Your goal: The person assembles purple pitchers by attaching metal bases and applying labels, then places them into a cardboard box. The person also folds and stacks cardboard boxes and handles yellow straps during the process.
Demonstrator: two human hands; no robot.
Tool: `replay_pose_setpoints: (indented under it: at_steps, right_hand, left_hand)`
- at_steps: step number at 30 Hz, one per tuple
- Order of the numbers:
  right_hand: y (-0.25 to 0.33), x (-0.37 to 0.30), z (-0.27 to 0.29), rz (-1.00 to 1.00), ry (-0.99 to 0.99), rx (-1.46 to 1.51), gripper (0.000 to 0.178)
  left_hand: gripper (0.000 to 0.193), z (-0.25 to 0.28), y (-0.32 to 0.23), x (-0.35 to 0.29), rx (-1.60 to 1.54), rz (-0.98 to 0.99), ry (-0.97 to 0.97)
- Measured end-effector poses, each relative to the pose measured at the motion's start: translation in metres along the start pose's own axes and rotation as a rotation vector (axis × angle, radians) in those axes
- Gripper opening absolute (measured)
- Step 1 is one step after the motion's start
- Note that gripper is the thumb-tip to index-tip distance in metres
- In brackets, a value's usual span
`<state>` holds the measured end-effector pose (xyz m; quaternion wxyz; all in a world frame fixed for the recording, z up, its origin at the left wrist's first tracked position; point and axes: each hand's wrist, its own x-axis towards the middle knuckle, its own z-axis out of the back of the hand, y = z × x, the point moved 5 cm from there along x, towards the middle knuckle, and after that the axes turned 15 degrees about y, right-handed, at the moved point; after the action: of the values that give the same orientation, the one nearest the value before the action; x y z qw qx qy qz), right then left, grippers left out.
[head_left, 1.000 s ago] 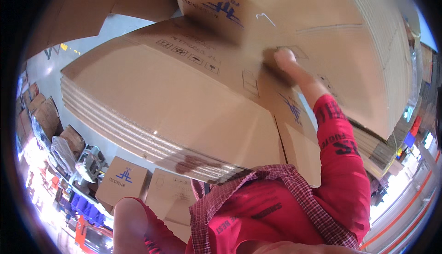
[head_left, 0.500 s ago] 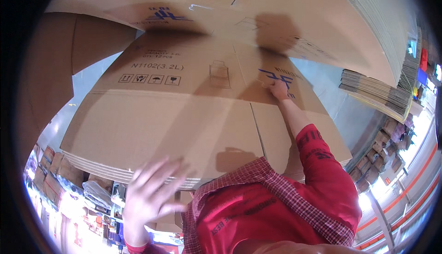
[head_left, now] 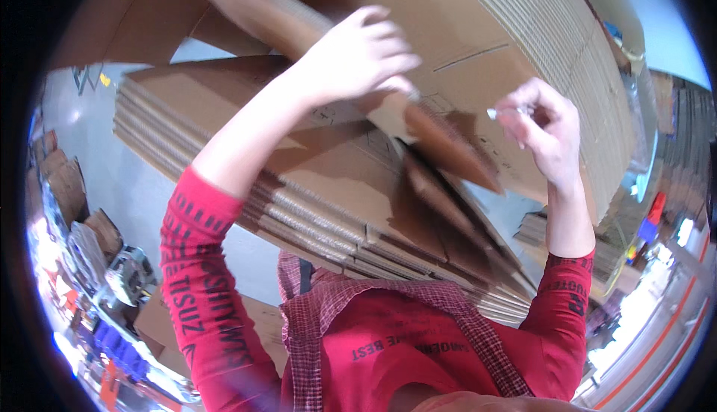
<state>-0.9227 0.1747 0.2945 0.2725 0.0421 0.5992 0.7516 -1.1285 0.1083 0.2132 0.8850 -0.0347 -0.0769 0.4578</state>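
Observation:
My left hand (head_left: pixel 366 53) reaches across the middle, its fingers curled over the edge of a tilted flattened cardboard box (head_left: pixel 455 143). That cardboard is smeared by motion. Under it lies a stack of flattened cardboard boxes (head_left: pixel 299 203), whose layered edges face my body. To the right my right hand (head_left: pixel 545 128) is raised, fingers bent in a pinch. A small whitish bit shows at its fingertips, too small to name. Behind both hands leans a thick stack of upright flattened cardboard boxes (head_left: pixel 523 16).
More bundled cardboard (head_left: pixel 545 233) sits low at the right. Brown cardboard (head_left: pixel 112 23) rises at the far left, above the grey floor (head_left: pixel 89 128). Cluttered goods (head_left: pixel 104 248) line the lower left, and orange-striped rails (head_left: pixel 657 352) run along the lower right.
My left hand has gone from the near edge up to the tilted cardboard. My right hand has lifted off the printed top sheet and moved right. The top cardboard has turned and tipped up.

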Motion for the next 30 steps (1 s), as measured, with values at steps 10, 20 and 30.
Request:
replay_pose_setpoints:
  at_steps: [10, 20, 30]
  right_hand:
    - [-0.220, 0.162, -0.146, 0.214, 0.425, -1.216, 0.005]
    - [-0.331, 0.249, -0.118, 0.086, 0.625, -1.736, 0.014]
    - [-0.536, -0.061, -0.167, -0.678, 0.373, -0.640, 0.025]
  left_hand:
    - [0.060, -0.013, -0.075, -0.165, -0.449, 0.285, 0.386]
    - [0.055, -0.016, -0.087, -0.191, -0.549, 0.278, 0.389]
    - [0.053, -0.028, -0.096, -0.207, -0.619, 0.242, 0.548]
